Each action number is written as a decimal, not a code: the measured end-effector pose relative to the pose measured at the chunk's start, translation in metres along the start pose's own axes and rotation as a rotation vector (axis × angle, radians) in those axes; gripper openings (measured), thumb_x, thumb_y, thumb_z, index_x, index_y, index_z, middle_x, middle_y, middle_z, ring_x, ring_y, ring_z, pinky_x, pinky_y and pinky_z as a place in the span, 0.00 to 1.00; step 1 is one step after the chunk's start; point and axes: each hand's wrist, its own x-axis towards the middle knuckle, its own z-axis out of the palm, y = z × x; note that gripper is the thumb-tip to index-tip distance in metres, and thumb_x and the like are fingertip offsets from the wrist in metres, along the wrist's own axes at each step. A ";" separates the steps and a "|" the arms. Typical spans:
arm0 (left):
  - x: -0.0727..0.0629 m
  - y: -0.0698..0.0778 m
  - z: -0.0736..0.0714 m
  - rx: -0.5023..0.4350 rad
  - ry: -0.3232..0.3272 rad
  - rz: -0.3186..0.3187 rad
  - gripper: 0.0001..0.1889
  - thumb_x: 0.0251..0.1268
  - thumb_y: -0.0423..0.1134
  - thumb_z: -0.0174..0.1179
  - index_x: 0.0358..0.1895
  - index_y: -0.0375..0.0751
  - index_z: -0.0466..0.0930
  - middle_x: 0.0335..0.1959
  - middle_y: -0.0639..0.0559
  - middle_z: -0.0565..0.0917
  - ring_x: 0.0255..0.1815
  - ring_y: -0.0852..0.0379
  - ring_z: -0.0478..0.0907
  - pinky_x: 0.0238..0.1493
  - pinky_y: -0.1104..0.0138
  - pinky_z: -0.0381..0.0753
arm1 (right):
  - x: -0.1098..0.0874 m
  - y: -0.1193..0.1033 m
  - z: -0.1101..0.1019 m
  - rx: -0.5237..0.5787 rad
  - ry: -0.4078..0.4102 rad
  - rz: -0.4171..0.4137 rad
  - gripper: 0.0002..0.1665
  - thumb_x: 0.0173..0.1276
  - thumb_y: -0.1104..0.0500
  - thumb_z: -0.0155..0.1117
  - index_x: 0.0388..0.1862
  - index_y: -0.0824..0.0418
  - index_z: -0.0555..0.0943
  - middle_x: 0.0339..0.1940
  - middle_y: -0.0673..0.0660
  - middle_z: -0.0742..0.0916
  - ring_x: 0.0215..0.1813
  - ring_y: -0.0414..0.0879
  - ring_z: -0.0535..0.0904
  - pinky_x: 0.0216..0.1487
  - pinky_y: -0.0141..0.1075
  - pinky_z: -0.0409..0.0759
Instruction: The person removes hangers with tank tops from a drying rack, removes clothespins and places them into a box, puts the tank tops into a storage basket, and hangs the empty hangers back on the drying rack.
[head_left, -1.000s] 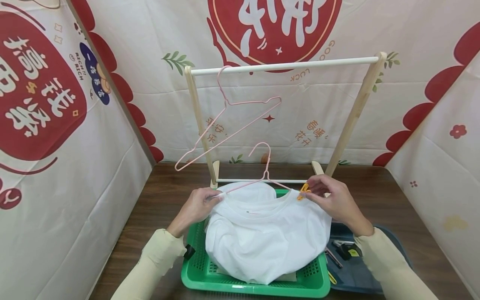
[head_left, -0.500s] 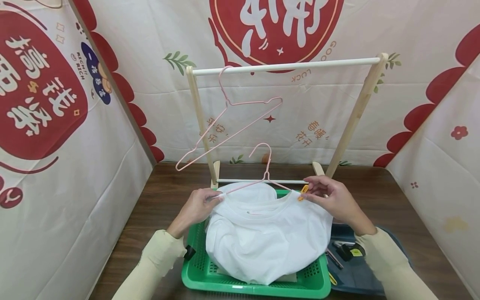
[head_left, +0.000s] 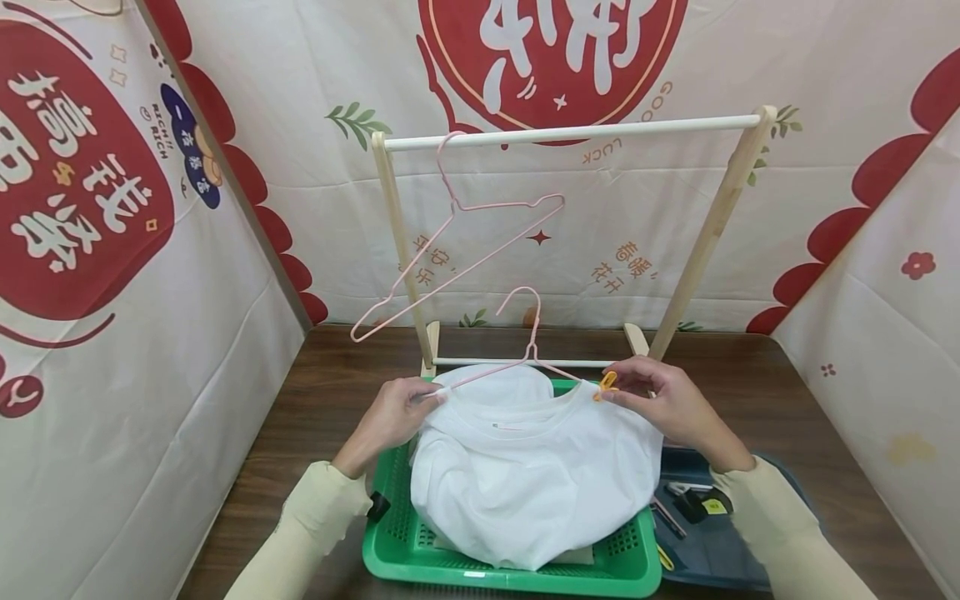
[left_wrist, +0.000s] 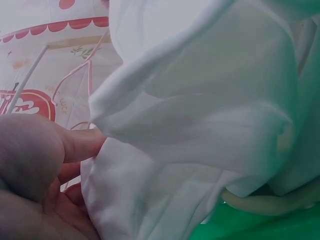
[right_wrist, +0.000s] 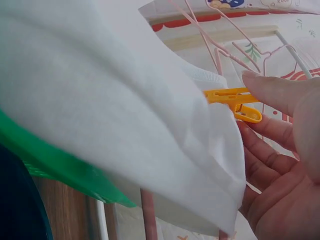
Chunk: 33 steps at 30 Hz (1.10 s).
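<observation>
While it sags soft and light over the green basket (head_left: 390, 533), the white T-shirt (head_left: 525, 467) looks limp, best held at the shoulder seams over the stiff wire. The pink hanger (head_left: 517, 354) sits threaded in its collar. The left hand (head_left: 390, 417) pinches shirt and hanger end; the right hand (head_left: 667, 404) pinches a small yellow clip (head_left: 606, 384) at the other shoulder.

My right hand (right_wrist: 280, 165) pinches a yellow clip (right_wrist: 234, 101) at the collar of the white shirt (right_wrist: 115, 115), over a pink hanger (right_wrist: 207, 42); the green basket (right_wrist: 60, 167) sits below.
</observation>
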 end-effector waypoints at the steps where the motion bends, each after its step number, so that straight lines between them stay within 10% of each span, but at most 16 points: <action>1: 0.000 0.000 0.000 -0.001 -0.002 -0.002 0.08 0.66 0.34 0.65 0.45 0.40 0.89 0.43 0.48 0.88 0.46 0.51 0.84 0.51 0.52 0.81 | 0.000 0.000 0.000 0.000 -0.001 -0.001 0.19 0.58 0.67 0.75 0.50 0.63 0.84 0.40 0.54 0.87 0.38 0.38 0.82 0.44 0.24 0.80; 33: -0.007 -0.010 -0.005 -0.027 -0.065 -0.058 0.10 0.67 0.36 0.64 0.49 0.42 0.88 0.45 0.50 0.88 0.47 0.55 0.81 0.51 0.55 0.81 | 0.000 -0.008 0.006 0.007 -0.001 -0.034 0.14 0.58 0.68 0.74 0.43 0.60 0.84 0.37 0.53 0.88 0.36 0.37 0.84 0.41 0.24 0.81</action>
